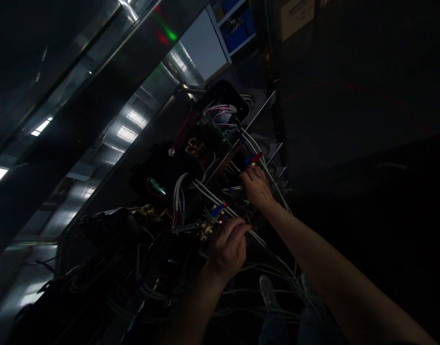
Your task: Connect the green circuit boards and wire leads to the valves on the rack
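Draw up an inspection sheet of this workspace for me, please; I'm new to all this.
Surface: too dark to make out beneath the parts; shiny metal lies to the left.
Job's things: green circuit board, brass-coloured fitting, red-and-blue piece.
Clutter: dark parts crowd the lower left, too dim to identify.
Grip: left hand has its fingertips pinched together near the fitting; right hand reaches by the red-and-blue piece. Whether either holds anything is unclear.
Cables: white cables run among the parts.
Surroundings: blue bins on a shelf, cardboard box.
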The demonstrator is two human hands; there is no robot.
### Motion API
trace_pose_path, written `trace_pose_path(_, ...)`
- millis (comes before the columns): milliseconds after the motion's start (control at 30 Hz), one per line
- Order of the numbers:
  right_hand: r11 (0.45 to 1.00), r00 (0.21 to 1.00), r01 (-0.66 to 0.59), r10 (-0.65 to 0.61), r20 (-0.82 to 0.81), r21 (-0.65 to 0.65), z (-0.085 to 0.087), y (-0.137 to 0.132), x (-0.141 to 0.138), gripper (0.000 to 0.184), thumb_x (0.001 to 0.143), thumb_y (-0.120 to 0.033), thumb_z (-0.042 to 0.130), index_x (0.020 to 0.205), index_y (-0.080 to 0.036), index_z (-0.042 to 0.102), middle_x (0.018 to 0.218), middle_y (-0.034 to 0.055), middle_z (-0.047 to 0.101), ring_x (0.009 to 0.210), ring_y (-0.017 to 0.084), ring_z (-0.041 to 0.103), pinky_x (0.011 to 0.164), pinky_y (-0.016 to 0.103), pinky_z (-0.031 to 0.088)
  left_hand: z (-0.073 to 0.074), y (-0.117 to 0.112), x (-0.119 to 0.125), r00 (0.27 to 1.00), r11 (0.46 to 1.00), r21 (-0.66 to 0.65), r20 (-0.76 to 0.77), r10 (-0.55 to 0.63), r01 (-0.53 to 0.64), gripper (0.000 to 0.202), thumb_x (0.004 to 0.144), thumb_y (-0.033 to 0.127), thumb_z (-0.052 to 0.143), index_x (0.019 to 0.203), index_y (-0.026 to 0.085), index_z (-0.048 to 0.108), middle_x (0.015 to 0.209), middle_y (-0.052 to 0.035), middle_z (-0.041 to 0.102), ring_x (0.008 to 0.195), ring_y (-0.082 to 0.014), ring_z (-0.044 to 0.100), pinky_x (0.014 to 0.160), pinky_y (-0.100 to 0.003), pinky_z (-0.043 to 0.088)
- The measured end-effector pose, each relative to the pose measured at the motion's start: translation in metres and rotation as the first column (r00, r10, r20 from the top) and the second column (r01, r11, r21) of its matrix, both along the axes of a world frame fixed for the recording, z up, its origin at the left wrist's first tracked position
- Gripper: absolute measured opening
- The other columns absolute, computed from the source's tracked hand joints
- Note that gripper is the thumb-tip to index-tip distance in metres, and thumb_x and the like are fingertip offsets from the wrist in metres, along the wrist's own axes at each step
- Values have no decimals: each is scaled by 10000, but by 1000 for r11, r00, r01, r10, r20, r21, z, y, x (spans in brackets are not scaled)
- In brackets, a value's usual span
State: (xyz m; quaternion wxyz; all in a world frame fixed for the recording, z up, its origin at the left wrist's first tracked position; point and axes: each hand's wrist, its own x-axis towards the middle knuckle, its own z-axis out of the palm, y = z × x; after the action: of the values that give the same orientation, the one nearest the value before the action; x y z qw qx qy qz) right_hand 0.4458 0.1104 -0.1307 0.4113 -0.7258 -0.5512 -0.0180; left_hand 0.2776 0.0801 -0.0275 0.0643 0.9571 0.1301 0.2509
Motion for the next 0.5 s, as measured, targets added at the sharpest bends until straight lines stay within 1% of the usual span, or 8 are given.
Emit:
trace_pose_path(67,997,996,-61,64,-64,50,0,-4,6,362,753,25,423,1053,-119,567,1118,148,566,1278,266,366,1050,447,349,3,3,11,997,999,29,-69,21,-19,270,828,44,427,997,154,607,992,-85,659,939,-157,625,853,-286,532)
trace_pose_path(133,978,972,-202,208,-108,58,4,-8,19,440,693,24,478,1106,-106,552,1189,153,541,1328,266,317,1065,440,355,2,10,22,974,993,46,-197,114,-107,381,806,30,411,1153,106,548,1162,-144,611,1101,-216,572,943,-358,501)
trace_pose_path(233,909,906,-410,396,-148,-79,18,-10,44,555,609,35,513,1141,-115,564,1245,155,527,1314,280,359,1054,449,377,-10,28,39,879,951,71,-367,305,-300,587,749,2,411,1335,2,367,1355,-237,458,1281,-307,421,1025,-460,433)
trace_pose_path(300,860,875,-479,450,-179,-175,30,-10,57,598,578,54,500,1141,-130,583,1260,144,531,1281,278,412,1050,436,387,-20,40,48,837,936,53,-431,337,-349,644,730,7,426,1363,-29,312,1394,-256,403,1317,-336,366,1062,-487,388)
trace_pose_path(333,849,870,-486,450,-201,-205,36,-10,61,592,578,61,486,1128,-129,595,1246,140,546,1251,272,449,1043,420,397,-25,45,50,832,937,33,-451,324,-347,653,724,8,430,1364,-32,309,1397,-254,400,1321,-336,359,1080,-486,369)
trace_pose_path(367,853,875,-473,426,-230,-221,42,-10,62,572,590,64,471,1114,-124,606,1219,138,568,1211,263,490,1028,403,412,-28,49,51,833,941,13,-461,306,-339,657,718,5,429,1363,-32,313,1396,-250,401,1325,-331,354,1096,-478,352)
trace_pose_path(433,903,900,-385,322,-292,-189,54,-9,60,525,637,62,435,1101,-107,612,1170,134,600,1141,239,543,1001,372,429,-34,54,50,846,950,-25,-462,265,-311,671,698,-12,418,1362,-30,317,1397,-248,397,1340,-317,336,1119,-464,326)
trace_pose_path(500,954,906,-282,230,-354,-103,65,-3,54,486,706,37,411,1137,-101,586,1174,128,601,1106,214,560,980,351,436,-36,57,46,866,960,-64,-450,217,-274,695,679,-30,396,1369,-13,313,1407,-242,386,1357,-302,315,1130,-463,312)
